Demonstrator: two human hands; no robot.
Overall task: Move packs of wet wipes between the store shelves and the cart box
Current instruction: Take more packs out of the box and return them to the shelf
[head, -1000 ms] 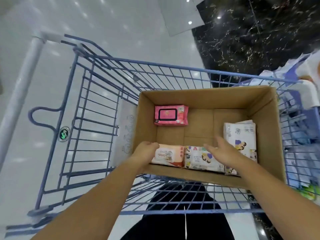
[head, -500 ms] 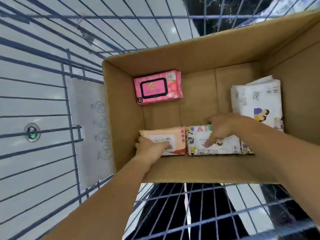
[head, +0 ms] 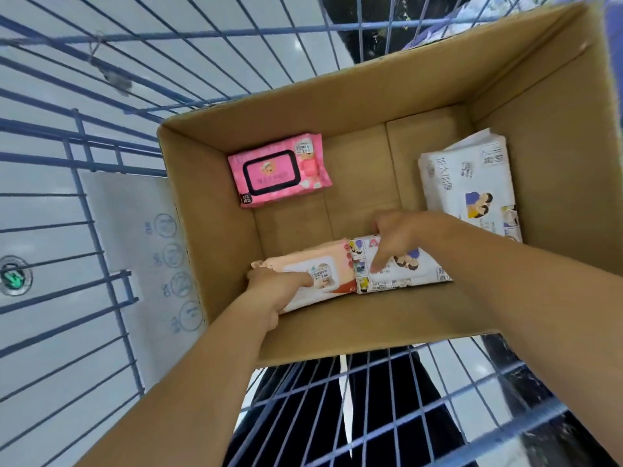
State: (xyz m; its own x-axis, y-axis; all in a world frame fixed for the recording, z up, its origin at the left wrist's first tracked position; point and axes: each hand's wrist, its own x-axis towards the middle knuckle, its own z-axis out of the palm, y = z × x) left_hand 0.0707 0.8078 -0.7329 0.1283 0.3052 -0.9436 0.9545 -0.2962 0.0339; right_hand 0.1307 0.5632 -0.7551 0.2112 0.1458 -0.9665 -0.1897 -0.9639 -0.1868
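Observation:
An open cardboard box [head: 337, 106] sits in a blue wire cart [head: 101, 203]. Inside it, at the near wall, lie a peach wipes pack [head: 333, 264] and a white cartoon-printed pack [head: 404, 274] side by side. My left hand [head: 273, 288] grips the left end of the peach pack, thumb across its label. My right hand [head: 394, 237] grips the far edge of the white cartoon pack, thumb pointing down over its top. A pink pack [head: 278, 170] lies at the box's far left. A larger white pack [head: 468, 187] lies along the right wall.
A white plastic panel [head: 135, 237] with printed icons hangs on the cart's left side next to the box. Glossy white floor shows through the wires, and dark marble floor [head: 364, 21] at the top. Bare cardboard shows in the middle of the box floor.
The view has closed in on the box. Both hands went from reaching over the near wall to closing on the two near packs; the peach pack's left end looks slightly raised.

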